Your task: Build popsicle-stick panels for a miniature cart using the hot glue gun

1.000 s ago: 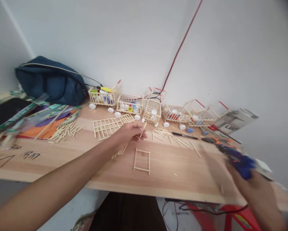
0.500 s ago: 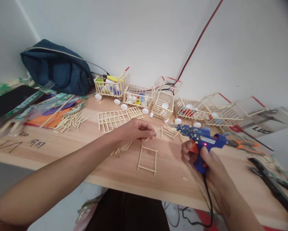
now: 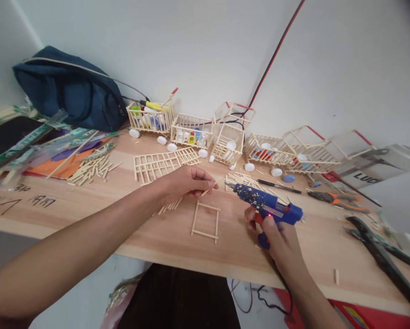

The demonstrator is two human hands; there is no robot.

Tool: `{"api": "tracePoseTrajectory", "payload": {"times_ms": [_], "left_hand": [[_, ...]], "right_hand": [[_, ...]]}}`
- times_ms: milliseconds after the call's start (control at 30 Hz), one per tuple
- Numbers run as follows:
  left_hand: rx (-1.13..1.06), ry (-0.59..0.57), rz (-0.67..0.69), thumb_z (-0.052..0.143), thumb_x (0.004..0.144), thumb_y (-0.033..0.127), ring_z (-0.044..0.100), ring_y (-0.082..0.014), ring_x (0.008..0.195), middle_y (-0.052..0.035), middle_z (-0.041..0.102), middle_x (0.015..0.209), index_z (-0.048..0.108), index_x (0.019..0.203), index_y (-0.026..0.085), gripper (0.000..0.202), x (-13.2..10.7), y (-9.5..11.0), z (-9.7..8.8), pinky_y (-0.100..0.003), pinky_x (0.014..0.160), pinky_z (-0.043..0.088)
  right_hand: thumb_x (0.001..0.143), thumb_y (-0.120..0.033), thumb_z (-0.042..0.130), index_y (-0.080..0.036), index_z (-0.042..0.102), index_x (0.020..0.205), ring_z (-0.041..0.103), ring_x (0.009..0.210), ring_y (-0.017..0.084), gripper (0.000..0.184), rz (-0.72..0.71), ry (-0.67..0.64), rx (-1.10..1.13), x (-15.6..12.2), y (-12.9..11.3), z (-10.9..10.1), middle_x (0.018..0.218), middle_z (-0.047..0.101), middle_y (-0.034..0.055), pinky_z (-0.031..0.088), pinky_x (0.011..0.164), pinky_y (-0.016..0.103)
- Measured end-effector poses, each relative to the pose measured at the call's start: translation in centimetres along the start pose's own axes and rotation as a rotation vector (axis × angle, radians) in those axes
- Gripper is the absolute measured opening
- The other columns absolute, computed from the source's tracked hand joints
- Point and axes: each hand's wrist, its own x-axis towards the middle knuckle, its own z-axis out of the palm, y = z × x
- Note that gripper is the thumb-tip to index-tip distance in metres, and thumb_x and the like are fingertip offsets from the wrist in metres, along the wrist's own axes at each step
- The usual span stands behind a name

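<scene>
Between the fingertips of my left hand (image 3: 191,183) is a short wooden stick (image 3: 207,192), pinched above the table. My right hand (image 3: 276,237) is wrapped round a blue hot glue gun (image 3: 265,201) with a small red light lit. Its nozzle points left, close to the stick but apart from it. Just below my left hand a small rectangular stick frame (image 3: 205,221) lies flat on the wooden table (image 3: 150,249). Slatted stick panels (image 3: 157,165) lie behind my left wrist. More loose sticks (image 3: 241,179) lie behind the glue gun's tip.
Several miniature stick carts (image 3: 193,132) stand along the wall. At left are a dark blue bag (image 3: 68,91), a heap of cut sticks (image 3: 91,169) and orange paper (image 3: 50,170). Orange-handled pliers (image 3: 338,201), a pen (image 3: 280,186) and a black-handled cutter (image 3: 386,260) lie at right.
The glue gun in my right hand has moved left, its nozzle nearing the stick. My left hand keeps its pinch. The view has shifted slightly, showing the pen behind the gun.
</scene>
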Motion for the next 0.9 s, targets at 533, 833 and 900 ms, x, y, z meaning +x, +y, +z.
{"api": "tracePoseTrajectory", "payload": {"times_ms": [533,833,900], "left_hand": [[0.533,0.011,0.144,0.068,0.072,0.022,0.057,-0.0115,0.062,-0.0007,0.068,0.067,0.075,0.077,0.013,0.012,-0.2,0.4,-0.2,-0.023,0.061,0.04],[0.578,0.094,0.198,0.069,0.07,0.013,0.053,-0.0095,0.059,0.0013,0.065,0.063,0.074,0.074,0.012,0.007,0.4,0.0,-0.8,-0.025,0.063,0.039],[0.601,0.102,0.203,0.069,0.07,0.012,0.053,-0.0094,0.058,0.0016,0.065,0.062,0.074,0.074,0.012,0.007,0.6,-0.1,-0.9,-0.026,0.065,0.04]], "right_hand": [[0.092,-0.061,0.042,-0.019,0.063,0.08,0.051,0.06,0.017,0.048,0.174,-0.147,-0.147,-2.4,-0.6,-0.7,0.065,0.057,0.0036,0.039,0.054,0.028],[0.096,-0.052,0.041,-0.02,0.062,0.074,0.055,0.061,0.015,0.044,0.029,-0.291,-0.362,-0.7,-2.1,0.6,0.068,0.061,0.0025,0.041,0.057,0.027],[0.095,-0.053,0.041,-0.02,0.061,0.072,0.053,0.058,0.015,0.045,0.038,-0.301,-0.401,-0.6,-1.9,0.7,0.066,0.059,0.0021,0.039,0.054,0.027]]}}
